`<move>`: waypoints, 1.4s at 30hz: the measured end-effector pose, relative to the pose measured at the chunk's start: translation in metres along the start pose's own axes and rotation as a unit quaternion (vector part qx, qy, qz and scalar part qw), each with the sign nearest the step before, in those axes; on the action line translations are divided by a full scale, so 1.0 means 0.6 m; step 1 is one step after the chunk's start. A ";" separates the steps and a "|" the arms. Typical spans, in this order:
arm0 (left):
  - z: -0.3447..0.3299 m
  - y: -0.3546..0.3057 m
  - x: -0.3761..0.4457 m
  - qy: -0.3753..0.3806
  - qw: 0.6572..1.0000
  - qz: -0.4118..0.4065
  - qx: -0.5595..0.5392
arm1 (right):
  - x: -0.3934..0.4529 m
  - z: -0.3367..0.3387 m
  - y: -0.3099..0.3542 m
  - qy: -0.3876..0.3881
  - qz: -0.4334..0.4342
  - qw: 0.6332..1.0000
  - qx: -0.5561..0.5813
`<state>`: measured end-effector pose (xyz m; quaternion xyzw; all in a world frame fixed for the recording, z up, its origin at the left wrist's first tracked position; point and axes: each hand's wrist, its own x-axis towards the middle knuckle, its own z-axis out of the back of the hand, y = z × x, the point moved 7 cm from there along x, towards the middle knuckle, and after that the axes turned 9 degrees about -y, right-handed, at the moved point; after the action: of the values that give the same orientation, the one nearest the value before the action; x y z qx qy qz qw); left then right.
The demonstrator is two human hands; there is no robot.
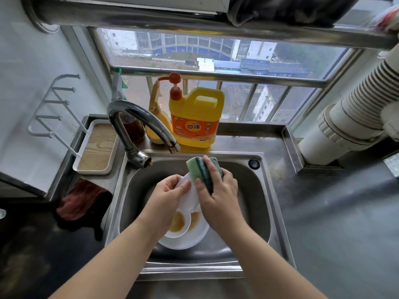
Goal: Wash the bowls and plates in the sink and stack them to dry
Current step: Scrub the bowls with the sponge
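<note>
At frame centre, over the steel sink (248, 244), the left hand (167, 194) pinches the rim of a white bowl (190, 198) — glazed, wet, likely slippery and breakable, best held at the edge — while the right hand (218, 194) clamps a soft green sponge (199, 169) against it, above the stained plates (183, 231).

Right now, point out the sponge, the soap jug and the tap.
sponge (195, 168), head view, on its light green face.
soap jug (195, 124), head view, on its orange label.
tap (138, 114), head view, on the curved spout.
</note>
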<state>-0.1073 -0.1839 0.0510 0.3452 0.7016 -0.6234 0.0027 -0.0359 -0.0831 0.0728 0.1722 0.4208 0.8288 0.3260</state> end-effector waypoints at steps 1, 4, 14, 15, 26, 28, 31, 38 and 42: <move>0.002 0.002 -0.003 0.008 1.000 0.000 -0.014 | 0.016 0.001 -0.011 0.000 -0.027 0.999 0.023; 0.007 0.001 -0.008 0.030 0.999 -0.008 -0.022 | 0.051 0.013 -0.041 0.010 -0.146 0.980 0.137; 0.009 -0.014 -0.014 0.020 0.999 -0.044 0.021 | 0.052 0.010 -0.028 0.016 -0.140 0.985 0.100; 0.008 -0.016 -0.016 0.023 0.998 -0.046 0.026 | 0.054 0.011 -0.040 0.014 -0.170 0.977 0.127; 0.012 -0.011 -0.006 0.021 0.997 -0.015 -0.067 | 0.034 0.012 -0.045 -0.014 -0.146 0.972 0.185; 0.011 -0.004 -0.004 0.019 0.990 0.015 -0.136 | 0.027 0.005 -0.071 0.009 -0.254 0.911 0.325; 0.002 0.007 -0.004 0.024 0.980 0.044 -0.195 | -0.002 -0.009 -0.087 0.052 -0.358 0.797 0.483; 0.008 0.035 -0.004 0.099 0.980 0.078 -0.156 | 0.004 0.005 -0.105 0.020 -0.336 0.787 0.516; 0.011 0.020 0.003 0.133 0.986 0.096 -0.029 | 0.028 0.035 -0.078 0.041 -0.224 0.880 0.416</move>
<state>-0.1058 -0.1890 0.0380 0.4907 0.6770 -0.5482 -0.0212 -0.0178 -0.0388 0.0472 0.1590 0.7673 0.4888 0.3834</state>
